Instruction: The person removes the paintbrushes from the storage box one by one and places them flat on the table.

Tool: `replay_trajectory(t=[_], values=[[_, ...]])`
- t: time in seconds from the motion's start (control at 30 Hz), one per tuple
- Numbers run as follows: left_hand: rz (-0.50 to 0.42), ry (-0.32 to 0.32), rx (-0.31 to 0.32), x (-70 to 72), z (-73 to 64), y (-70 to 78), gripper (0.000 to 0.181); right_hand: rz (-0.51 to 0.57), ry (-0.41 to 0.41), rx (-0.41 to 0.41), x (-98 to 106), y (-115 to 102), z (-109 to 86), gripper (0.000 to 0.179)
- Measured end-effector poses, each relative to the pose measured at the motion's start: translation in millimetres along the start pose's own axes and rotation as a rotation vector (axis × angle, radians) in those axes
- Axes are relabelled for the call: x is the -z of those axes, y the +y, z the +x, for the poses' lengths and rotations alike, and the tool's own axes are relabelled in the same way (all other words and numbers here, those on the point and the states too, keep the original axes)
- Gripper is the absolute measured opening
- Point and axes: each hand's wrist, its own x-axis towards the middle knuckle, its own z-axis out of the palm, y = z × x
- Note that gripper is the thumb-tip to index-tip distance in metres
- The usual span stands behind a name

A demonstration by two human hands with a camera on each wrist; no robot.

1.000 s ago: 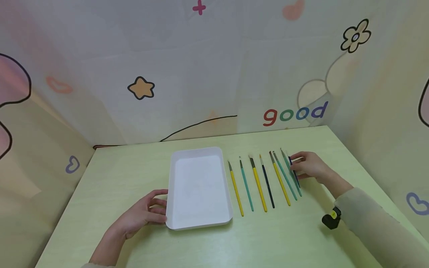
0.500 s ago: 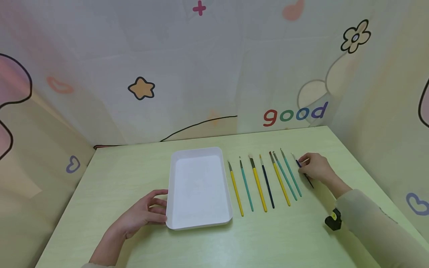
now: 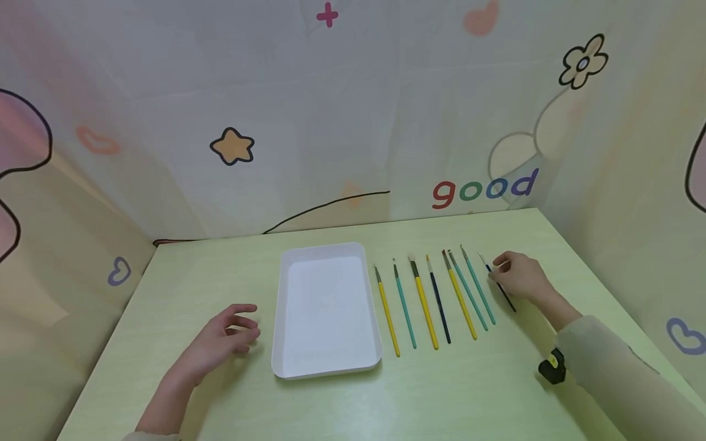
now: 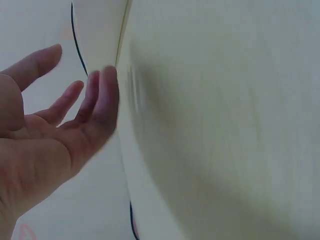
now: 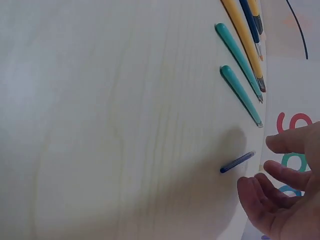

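My right hand (image 3: 521, 275) is over a thin dark blue paintbrush (image 3: 507, 297) at the right end of a row of paintbrushes. In the right wrist view this blue brush (image 5: 237, 162) lies on the table, and the fingers are spread apart from it. The left hand (image 3: 217, 343) hovers left of a white rectangular tray (image 3: 328, 312), fingers loosely bent, holding nothing. Left of the blue brush lie two teal brushes (image 3: 478, 286), then a yellow brush with a reddish tip (image 3: 462, 303).
Nearer the tray lie a navy brush (image 3: 439, 306), a broad yellow brush (image 3: 425, 309), a teal brush (image 3: 405, 309) and a thin yellow brush (image 3: 388, 318). Behind the pale wooden table (image 3: 331, 410) hangs a printed cloth (image 3: 331, 122).
The right hand has carried the dark blue brush to the right, set it down and let go. My left hand has come off the tray's left side and moved left.
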Motion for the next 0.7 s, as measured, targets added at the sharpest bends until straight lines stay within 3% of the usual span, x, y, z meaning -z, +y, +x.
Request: replay_trajectory(t=[0.2,0.37,0.47,0.57,0.7], values=[[0.197,0.132,-0.058,14.4,-2.9,1.8,0.049,-0.061,0.107,0.182,2,-5,-4.3,0.05],[0.411,0.291,-0.217,21.6,1.7,0.5,0.052,-0.122,0.161,0.257,4,-9,-6.0,0.067],[0.551,0.341,-0.293,23.9,4.9,-3.5,0.056,-0.16,0.18,0.279,3,-10,-8.2,0.072],[0.703,0.358,-0.293,25.4,5.7,-6.1,0.061,-0.217,0.154,0.282,1,-12,-11.9,0.073],[0.824,0.321,-0.217,27.3,6.3,-7.4,0.068,-0.257,0.047,0.242,-2,-19,-18.8,0.077]])
